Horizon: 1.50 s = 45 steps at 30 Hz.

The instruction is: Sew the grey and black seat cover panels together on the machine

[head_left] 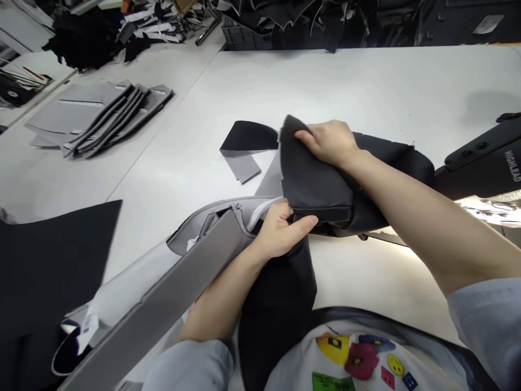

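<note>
A large black sewn piece (317,187) with a grey lining is stretched between my two hands over the white table. My right hand (331,142) pinches its upper flap, thumb on the dark face. Lower down, my left hand (283,231) grips the seam edge, thumb pointing right. Beside the left hand runs a long grey padded strip (183,282), slanting down to the lower left. Part of the black material hangs toward my lap. A small black and grey offcut (250,138) lies on the table just left of the flap.
Stacked grey panels (101,117) lie at the upper left of the white table (183,146). Black sheet material (52,260) covers the left side. A dark sewing machine arm (484,157) stands at the right. Crates with black scraps (285,27) line the back.
</note>
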Each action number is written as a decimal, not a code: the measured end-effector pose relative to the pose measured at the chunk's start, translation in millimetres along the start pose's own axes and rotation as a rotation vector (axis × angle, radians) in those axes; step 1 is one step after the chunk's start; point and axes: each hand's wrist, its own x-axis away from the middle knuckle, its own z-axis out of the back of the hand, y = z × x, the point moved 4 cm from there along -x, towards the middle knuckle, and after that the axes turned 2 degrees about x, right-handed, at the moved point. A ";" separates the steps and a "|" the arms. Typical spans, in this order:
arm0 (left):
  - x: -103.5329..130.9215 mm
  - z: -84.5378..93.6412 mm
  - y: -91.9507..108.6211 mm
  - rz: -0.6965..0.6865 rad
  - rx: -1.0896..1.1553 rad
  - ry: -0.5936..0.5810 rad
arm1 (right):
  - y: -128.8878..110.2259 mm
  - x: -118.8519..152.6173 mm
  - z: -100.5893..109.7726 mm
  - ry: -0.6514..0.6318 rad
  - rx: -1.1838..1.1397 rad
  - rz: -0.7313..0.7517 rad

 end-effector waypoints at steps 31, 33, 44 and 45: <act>-11.1 77.0 -10.4 0.001 0.129 0.634 | -72.9 34.6 47.5 -0.509 -0.873 0.179; -10.5 77.9 -11.9 0.041 0.145 0.622 | -63.7 30.6 56.9 -0.407 -0.946 0.138; -12.6 47.0 -7.4 0.087 -0.077 0.359 | -48.7 14.4 94.8 -0.607 -0.807 0.043; -14.2 46.7 -8.9 0.053 -0.050 0.358 | -46.1 13.5 94.1 -0.663 -0.766 0.026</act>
